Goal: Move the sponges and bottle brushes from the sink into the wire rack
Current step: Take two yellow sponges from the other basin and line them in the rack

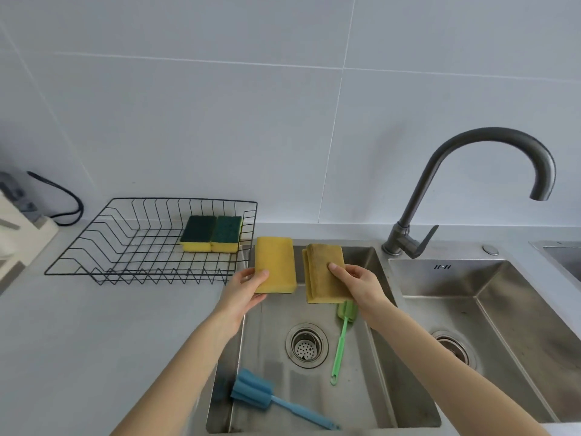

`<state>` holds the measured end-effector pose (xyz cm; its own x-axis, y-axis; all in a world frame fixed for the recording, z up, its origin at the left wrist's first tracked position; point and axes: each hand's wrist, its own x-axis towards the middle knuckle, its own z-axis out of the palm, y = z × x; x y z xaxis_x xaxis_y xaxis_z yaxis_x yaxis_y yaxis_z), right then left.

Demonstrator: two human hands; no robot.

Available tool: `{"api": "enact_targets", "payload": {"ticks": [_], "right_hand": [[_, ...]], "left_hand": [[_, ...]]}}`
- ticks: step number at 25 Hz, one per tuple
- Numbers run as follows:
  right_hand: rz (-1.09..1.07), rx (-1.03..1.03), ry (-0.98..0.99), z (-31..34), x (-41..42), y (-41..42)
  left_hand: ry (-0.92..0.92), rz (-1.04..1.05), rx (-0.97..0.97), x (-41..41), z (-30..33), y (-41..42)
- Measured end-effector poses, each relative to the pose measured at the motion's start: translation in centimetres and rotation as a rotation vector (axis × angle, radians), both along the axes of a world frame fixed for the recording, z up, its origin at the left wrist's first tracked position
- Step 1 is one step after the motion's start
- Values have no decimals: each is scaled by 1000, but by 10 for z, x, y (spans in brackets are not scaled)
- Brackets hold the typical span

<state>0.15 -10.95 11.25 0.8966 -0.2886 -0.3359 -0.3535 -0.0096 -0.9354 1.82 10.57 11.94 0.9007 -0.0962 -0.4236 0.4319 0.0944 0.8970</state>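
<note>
Sink (371, 388): green brush (341, 341) head half-hidden

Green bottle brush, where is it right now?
The green plastic bottle brush lies in the left steel sink basin, just right of the round drain strainer, its head tucked under the brownish-yellow sponge held by the right hand.

Two bare forearms reach in from the bottom edge, with no sleeves, watch or jewellery showing. The left hand (248, 289) and right hand (358, 286) are ungloved, with short plain nails.
</note>
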Motion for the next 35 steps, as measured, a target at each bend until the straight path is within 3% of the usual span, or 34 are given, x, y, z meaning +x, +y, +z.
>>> {"api": "enact_targets", "payload": {"ticks": [15,35], "right_hand": [[109,-20,-16,21,64,123],[320,-224,89,22,185,245]], "left_hand": [[-14,188,13,26,23,147],[-5,330,24,121,24,254]]}}
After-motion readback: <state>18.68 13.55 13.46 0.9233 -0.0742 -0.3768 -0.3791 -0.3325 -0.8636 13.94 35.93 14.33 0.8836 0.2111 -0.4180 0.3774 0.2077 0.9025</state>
